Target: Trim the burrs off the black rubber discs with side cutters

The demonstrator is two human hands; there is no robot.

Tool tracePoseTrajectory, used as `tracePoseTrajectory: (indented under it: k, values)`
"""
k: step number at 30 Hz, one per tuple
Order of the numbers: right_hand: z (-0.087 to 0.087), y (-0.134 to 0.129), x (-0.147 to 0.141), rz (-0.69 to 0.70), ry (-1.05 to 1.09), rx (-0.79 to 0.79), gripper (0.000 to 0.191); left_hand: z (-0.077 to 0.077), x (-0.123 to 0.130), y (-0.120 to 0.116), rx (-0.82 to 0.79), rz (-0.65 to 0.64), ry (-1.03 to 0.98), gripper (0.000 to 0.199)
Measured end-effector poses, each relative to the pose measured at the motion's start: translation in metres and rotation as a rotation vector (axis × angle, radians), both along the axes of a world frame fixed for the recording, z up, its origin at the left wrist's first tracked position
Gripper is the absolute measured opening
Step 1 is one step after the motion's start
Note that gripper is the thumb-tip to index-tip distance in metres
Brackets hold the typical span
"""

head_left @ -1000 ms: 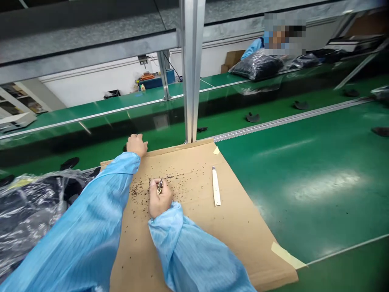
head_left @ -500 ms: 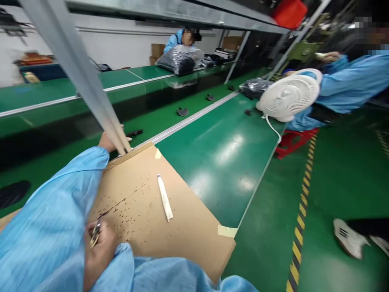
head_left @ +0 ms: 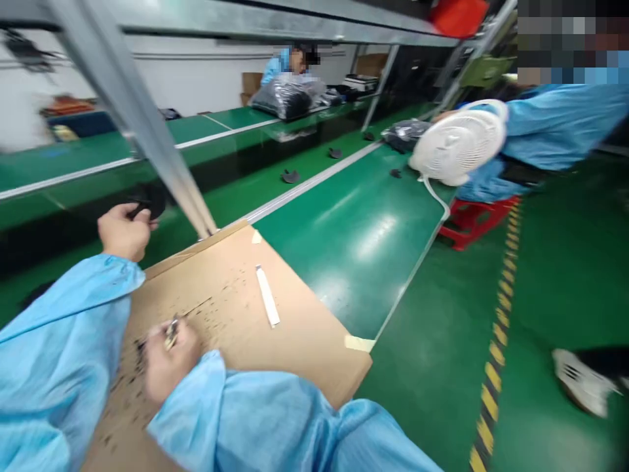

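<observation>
My left hand [head_left: 124, 233] is raised past the cardboard's back edge, left of the metal post, its fingers pinching a dark, rounded black piece [head_left: 151, 198]. Motion blur and the fingers hide part of that piece. Over the cardboard sheet [head_left: 299, 357], my right hand [head_left: 171, 364] is closed around a small metal hand tool [head_left: 171, 332] with a yellowish part; its exact kind is mostly hidden in the fist. Small dark scraps [head_left: 130, 380] lie scattered around this hand. To its right rests a narrow white strip [head_left: 267, 298].
A slanted metal post [head_left: 142, 124] rises by the cardboard's back edge. Curved black pieces [head_left: 290, 176] sit on the green belt behind the rail. A white fan [head_left: 457, 147] stands on the right near a co-worker in blue [head_left: 565, 131]. Bagged dark items [head_left: 282, 96] lie farther back.
My left hand has come from behind the post to its left, bringing the black piece along. My right hand has moved slightly up and right, still gripping the tool.
</observation>
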State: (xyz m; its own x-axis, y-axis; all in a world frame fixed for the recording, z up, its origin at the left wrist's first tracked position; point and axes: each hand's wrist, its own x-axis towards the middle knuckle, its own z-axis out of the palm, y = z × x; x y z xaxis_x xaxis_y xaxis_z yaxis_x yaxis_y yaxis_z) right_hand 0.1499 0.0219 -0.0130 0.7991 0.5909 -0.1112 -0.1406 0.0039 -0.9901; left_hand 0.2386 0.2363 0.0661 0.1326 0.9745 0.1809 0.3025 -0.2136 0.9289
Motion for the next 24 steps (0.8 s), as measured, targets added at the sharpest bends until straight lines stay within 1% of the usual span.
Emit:
tracePoseTrajectory:
  k: [2,3,5,7,10,12,14,16,18,20,22,24]
  values:
    - [0.005,-0.002,0.01,0.069,-0.011,0.046,0.022,0.017,-0.029,-0.035,-0.057,-0.009,-0.177,0.023]
    - [0.006,-0.001,0.014,0.093,-0.023,0.064,0.023,0.022,-0.045,-0.054,-0.095,-0.016,-0.233,0.022]
    - [0.005,0.001,0.017,0.133,-0.051,0.114,0.027,0.025,-0.078,-0.094,-0.183,-0.087,-0.296,0.018]
    - [0.003,0.003,0.018,0.144,-0.07,0.181,0.03,0.018,-0.112,-0.132,-0.225,-0.105,-0.322,0.018]
    - [0.004,0.002,0.021,0.18,-0.07,0.351,0.037,-0.005,-0.157,-0.179,-0.248,-0.124,-0.318,0.029]
    - [0.006,-0.001,0.022,0.306,-0.068,0.404,0.04,-0.021,-0.18,-0.201,-0.239,-0.119,-0.296,0.034]
    - [0.007,-0.004,0.022,0.469,-0.09,0.397,0.039,-0.034,-0.195,-0.214,-0.224,-0.091,-0.305,0.038]
    - [0.008,-0.009,0.02,0.576,-0.112,0.365,0.037,-0.044,-0.204,-0.221,-0.22,-0.071,-0.389,0.044]
    - [0.007,-0.013,0.018,0.619,-0.128,0.33,0.034,-0.053,-0.209,-0.223,-0.224,-0.078,-0.516,0.051]
    - [0.006,-0.016,0.015,0.636,-0.164,0.305,0.032,-0.061,-0.212,-0.222,-0.224,-0.081,-0.6,0.049]
    - [0.004,-0.018,0.014,0.646,-0.228,0.296,0.029,-0.067,-0.214,-0.219,-0.227,-0.054,-0.607,0.041]
    - [0.002,-0.018,0.014,0.658,-0.268,0.301,0.028,-0.071,-0.217,-0.217,-0.246,-0.027,-0.593,0.039]
